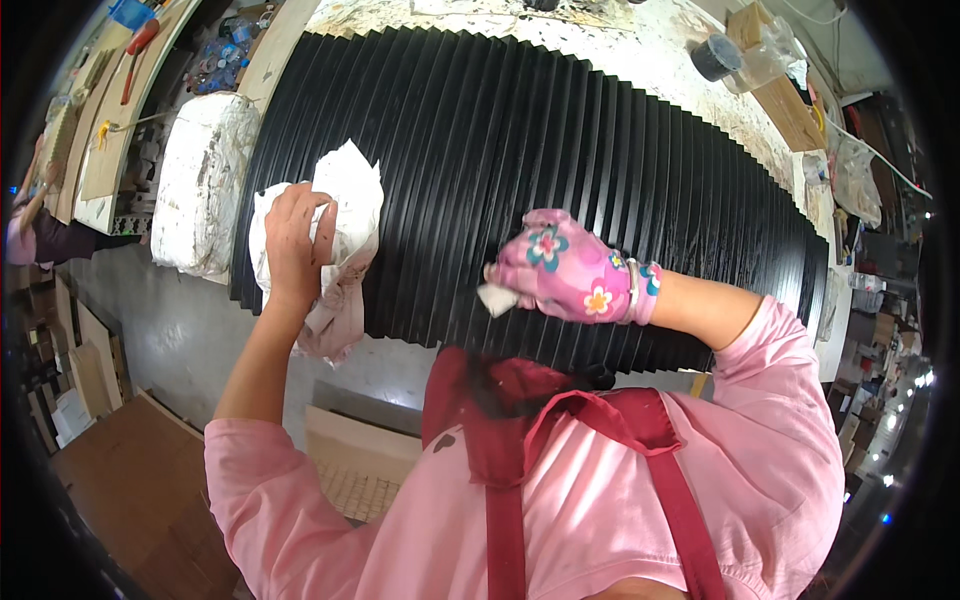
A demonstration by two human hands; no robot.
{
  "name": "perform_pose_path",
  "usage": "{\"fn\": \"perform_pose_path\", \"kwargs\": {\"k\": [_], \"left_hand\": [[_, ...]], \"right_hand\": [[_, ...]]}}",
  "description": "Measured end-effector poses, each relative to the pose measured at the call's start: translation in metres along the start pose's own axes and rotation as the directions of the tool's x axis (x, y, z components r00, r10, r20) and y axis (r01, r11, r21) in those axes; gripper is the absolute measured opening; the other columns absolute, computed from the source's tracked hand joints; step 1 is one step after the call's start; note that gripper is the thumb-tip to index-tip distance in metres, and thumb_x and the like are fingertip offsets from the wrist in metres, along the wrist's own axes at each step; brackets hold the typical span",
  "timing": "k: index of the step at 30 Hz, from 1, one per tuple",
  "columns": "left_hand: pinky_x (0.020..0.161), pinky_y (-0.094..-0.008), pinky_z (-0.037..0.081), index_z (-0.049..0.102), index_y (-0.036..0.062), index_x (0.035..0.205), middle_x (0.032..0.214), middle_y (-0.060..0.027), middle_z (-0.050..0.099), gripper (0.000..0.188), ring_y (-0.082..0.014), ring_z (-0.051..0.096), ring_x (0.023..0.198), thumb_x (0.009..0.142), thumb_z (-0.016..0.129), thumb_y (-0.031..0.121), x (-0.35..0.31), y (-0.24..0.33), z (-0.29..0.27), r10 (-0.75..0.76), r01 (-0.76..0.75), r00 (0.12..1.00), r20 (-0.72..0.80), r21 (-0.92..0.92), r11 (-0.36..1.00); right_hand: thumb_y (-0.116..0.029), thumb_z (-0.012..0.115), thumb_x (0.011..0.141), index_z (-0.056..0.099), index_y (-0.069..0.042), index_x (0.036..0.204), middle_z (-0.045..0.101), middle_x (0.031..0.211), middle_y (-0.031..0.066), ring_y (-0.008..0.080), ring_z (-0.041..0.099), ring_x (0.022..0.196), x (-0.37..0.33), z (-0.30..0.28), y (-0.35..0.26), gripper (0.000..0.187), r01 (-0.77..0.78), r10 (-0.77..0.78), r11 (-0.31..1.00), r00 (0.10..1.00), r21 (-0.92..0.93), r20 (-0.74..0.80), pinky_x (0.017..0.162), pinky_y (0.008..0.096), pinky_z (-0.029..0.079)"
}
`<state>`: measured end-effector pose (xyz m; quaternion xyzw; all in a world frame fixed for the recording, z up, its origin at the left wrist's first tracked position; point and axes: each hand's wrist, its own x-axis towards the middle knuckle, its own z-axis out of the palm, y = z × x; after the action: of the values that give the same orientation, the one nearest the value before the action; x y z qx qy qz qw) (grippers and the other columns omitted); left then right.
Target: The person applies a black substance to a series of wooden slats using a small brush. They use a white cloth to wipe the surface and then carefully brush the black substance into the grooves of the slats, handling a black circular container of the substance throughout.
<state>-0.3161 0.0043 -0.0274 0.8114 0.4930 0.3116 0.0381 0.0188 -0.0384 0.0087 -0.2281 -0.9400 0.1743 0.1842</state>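
A long black pleated bellows cover [450,130] lies across the bench in front of me, its folds running from far to near. At its left end my bare left hand [290,245] grips a crumpled white cloth [352,195], fingers bent over it; part of the cloth hangs past the near edge. My right hand [570,272], in a pink flowered glove, is closed around a small white rag [497,299] over the near middle of the pleats. Most of that rag is hidden inside the fist.
A white plastic-wrapped block [203,180] stands left of the pleats. The stained white bench top [660,45] shows beyond them, with a dark cup [716,57] at the far right. A red-handled tool [143,38] lies far left. Cardboard [140,490] lies on the floor.
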Motion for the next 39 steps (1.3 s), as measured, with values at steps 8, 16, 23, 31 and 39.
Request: {"fn": "perform_pose_path", "kwargs": {"k": [8,16,23,31,39], "left_hand": [[0.079,-0.0429,0.042,0.061,0.0052,0.092,0.096,-0.0124,0.060,0.008,-0.0325,0.056,0.091,0.089,0.059,0.013,0.009,0.003,0.002,-0.016,0.016,1.000,0.002,-0.011,1.000],[0.078,-0.0427,0.042,0.060,0.0038,0.092,0.094,-0.0127,0.060,0.012,-0.0335,0.056,0.089,0.092,0.057,0.015,0.009,0.011,-0.001,-0.006,0.007,1.000,0.004,-0.054,0.999],[0.078,-0.0427,0.042,0.060,0.0040,0.092,0.095,-0.0126,0.060,0.013,-0.0332,0.056,0.090,0.092,0.056,0.016,0.000,0.002,-0.004,-0.020,0.021,1.000,0.022,-0.046,0.999],[0.077,-0.0422,0.041,0.060,0.0044,0.093,0.096,-0.0123,0.059,0.013,-0.0328,0.056,0.090,0.091,0.057,0.017,0.010,0.005,-0.001,-0.011,0.012,1.000,0.020,-0.026,1.000],[0.077,-0.0434,0.042,0.060,0.0040,0.093,0.094,-0.0132,0.059,0.011,-0.0337,0.057,0.089,0.090,0.058,0.014,0.008,0.009,-0.002,-0.005,0.006,1.000,0.026,-0.054,0.999]], "right_hand": [[-0.021,0.067,0.081,0.062,-0.009,0.107,0.062,0.090,0.0085,0.0270,0.063,0.086,0.014,-0.015,0.061,0.029,-0.262,0.249,0.964,0.952,-0.048,-0.178,0.078,0.0418,0.050],[-0.022,0.068,0.079,0.062,-0.008,0.108,0.061,0.084,0.0077,0.0275,0.064,0.081,0.034,-0.033,0.068,0.033,-0.225,0.192,0.972,0.927,-0.069,-0.322,0.075,0.0425,0.051],[-0.017,0.072,0.073,0.063,-0.009,0.106,0.060,0.083,0.0051,0.0251,0.064,0.079,0.016,-0.013,0.001,0.036,0.042,-0.040,0.999,0.990,-0.015,0.133,0.075,0.0392,0.051],[-0.008,0.069,0.073,0.060,-0.005,0.109,0.061,0.085,0.0074,0.0274,0.063,0.079,0.015,-0.030,0.064,0.037,-0.190,0.182,0.981,0.970,-0.031,-0.158,0.071,0.0399,0.052],[-0.009,0.066,0.076,0.063,-0.009,0.113,0.062,0.097,0.0071,0.0234,0.063,0.091,0.005,-0.034,0.061,0.037,-0.369,0.351,0.917,0.927,-0.152,-0.135,0.080,0.0381,0.049]]}}
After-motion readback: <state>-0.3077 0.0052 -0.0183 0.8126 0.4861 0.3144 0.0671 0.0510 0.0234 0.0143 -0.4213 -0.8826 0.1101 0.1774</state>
